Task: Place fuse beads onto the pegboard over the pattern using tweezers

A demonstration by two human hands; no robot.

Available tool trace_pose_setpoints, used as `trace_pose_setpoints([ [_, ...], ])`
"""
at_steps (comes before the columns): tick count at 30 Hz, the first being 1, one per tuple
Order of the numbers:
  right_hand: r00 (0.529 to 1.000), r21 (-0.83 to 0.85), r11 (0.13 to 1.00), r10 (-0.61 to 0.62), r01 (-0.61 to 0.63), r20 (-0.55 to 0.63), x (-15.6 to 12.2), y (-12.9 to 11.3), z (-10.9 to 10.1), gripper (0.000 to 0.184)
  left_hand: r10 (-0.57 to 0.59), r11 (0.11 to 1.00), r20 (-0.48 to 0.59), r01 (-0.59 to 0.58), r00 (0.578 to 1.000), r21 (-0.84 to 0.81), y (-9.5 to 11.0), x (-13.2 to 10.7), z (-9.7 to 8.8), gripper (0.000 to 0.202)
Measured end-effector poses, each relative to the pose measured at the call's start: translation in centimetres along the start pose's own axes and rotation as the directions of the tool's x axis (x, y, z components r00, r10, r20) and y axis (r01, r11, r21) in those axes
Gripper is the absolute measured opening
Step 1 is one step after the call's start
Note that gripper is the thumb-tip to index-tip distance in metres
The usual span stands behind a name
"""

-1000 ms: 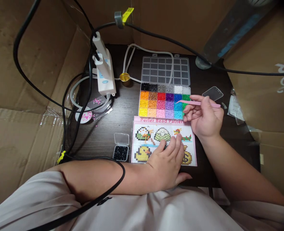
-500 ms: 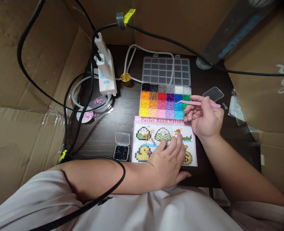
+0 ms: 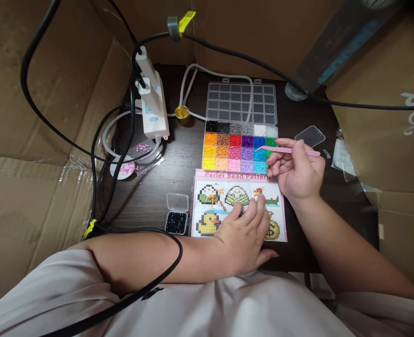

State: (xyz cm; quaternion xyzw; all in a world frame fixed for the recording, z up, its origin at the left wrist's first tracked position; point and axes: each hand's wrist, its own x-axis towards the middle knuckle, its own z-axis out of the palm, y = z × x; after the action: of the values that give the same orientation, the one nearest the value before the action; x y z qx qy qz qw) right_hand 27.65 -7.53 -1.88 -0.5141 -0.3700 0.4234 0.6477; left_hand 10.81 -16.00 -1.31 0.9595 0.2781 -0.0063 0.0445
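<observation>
My right hand (image 3: 294,166) grips pink tweezers (image 3: 280,150), whose tip hovers over the purple and blue compartments of the bead box (image 3: 240,149). I cannot make out whether a bead sits in the tip. The box stands with its lid (image 3: 241,103) folded back, its compartments filled with beads of many colours. My left hand (image 3: 245,234) lies with fingers stretched on the Perler bead pattern sheet (image 3: 240,186), covering part of its lower middle. A duck, rice-ball shapes and a dragon show on the sheet. Left of it stands a small clear box of black beads (image 3: 177,222).
At the left is a white power strip (image 3: 154,107) with black cables, one crossing over my left forearm. Nearby lie a gold cup (image 3: 182,114), a round dish with pink beads (image 3: 122,169) and bead packets. A clear lid (image 3: 310,135) lies right of the bead box. Cardboard walls surround the table.
The whole view has shifted very slightly. Both hands and the tweezers hold nearly the same place over the box and sheet.
</observation>
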Motion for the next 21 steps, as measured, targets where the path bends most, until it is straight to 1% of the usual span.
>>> trace_pose_setpoints([
  [8, 1.000, -0.026, 1.000, 0.001, -0.001, 0.012, 0.00, -0.11, 0.06, 0.038, -0.001, 1.000, -0.003, 0.001, 1.000, -0.002, -0.06, 0.10, -0.05, 0.080],
  [17, 1.000, 0.004, 1.000, -0.008, 0.008, 0.001, -0.11, -0.15, 0.19, 0.035, -0.002, 1.000, 0.021, 0.002, 1.000, -0.004, -0.08, 0.38, -0.38, 0.079],
  [21, 1.000, -0.017, 1.000, -0.010, 0.010, 0.008, -0.09, -0.13, 0.15, 0.037, 0.000, 1.000, 0.014, 0.000, 1.000, -0.008, -0.10, 0.38, -0.35, 0.078],
])
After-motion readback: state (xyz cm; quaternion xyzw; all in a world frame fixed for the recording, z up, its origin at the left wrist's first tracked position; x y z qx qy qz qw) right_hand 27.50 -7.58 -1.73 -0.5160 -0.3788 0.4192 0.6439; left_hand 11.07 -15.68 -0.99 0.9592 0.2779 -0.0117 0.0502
